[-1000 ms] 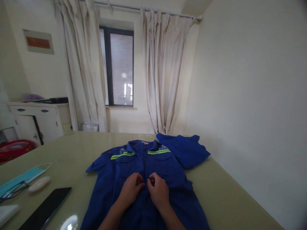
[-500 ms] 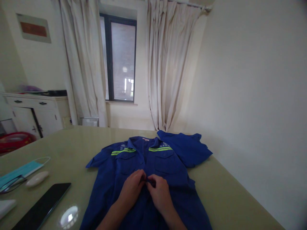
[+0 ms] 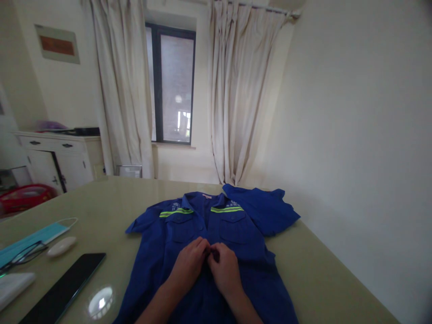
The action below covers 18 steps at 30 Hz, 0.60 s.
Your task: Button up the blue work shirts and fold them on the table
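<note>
Grips narrow, left hand point(image 3: 191, 259) and right hand point(image 3: 225, 266) pinch the creased cloth shirt point(image 3: 236, 228), closer together than before.

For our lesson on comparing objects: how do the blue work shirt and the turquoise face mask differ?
Color: the blue work shirt is dark blue with yellow-green stripes; the turquoise face mask is much lighter.
Size: the shirt is far larger than the mask.
Handling: the left hand and right hand are at the shirt's front, while neither touches the mask.
Shared: both lie on the table.
</note>
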Motion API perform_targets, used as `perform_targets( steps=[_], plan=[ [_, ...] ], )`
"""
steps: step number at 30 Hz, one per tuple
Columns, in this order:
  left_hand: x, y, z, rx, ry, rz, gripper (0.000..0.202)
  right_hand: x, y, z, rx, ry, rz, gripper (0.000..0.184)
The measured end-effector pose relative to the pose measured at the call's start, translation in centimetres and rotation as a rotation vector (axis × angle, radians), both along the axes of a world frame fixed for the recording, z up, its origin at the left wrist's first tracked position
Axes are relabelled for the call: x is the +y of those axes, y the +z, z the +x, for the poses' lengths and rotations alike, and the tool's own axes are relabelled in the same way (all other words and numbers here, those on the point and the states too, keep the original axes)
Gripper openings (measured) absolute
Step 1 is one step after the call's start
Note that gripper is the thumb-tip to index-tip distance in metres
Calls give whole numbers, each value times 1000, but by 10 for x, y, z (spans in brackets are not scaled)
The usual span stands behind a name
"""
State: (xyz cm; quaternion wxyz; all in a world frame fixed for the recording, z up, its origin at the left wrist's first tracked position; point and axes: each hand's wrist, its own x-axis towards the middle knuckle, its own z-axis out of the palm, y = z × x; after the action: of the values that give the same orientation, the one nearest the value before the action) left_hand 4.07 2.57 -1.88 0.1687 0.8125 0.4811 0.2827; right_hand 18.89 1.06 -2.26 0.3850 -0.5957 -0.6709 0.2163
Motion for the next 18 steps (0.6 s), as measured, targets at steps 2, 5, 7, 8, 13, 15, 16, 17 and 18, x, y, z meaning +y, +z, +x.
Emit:
perform_targets(
  steps=[2, 5, 7, 8, 13, 15, 16, 17, 18],
  plan=[
    [0, 1, 0, -19, 8, -1, 24, 4, 0, 4, 120, 82, -19, 21],
    [1, -1, 0, -92, 11, 10, 22, 12, -3, 9, 258, 132, -44, 31],
    [2, -3, 1, -150, 6, 12, 21, 16, -7, 12, 315, 126, -84, 32],
    [2, -4, 1, -178, 0, 9, 23, 17, -9, 12, 334, 132, -108, 31],
    [2, -8, 1, -210, -21, 2, 30, 17, -14, 13, 283, 171, -45, 24],
    [3, -9, 1, -212, 3, -3, 29, 15, -13, 12, 233, 170, -12, 23],
    [4, -10, 0, -222, 18, -9, 28, 15, -12, 12, 211, 165, -5, 23],
    [4, -10, 0, -236, 33, -15, 27, 14, -11, 12, 194, 157, -1, 22],
    [5, -10, -1, -251, 44, -22, 26, 14, -11, 11, 180, 148, 3, 21]
  ],
)
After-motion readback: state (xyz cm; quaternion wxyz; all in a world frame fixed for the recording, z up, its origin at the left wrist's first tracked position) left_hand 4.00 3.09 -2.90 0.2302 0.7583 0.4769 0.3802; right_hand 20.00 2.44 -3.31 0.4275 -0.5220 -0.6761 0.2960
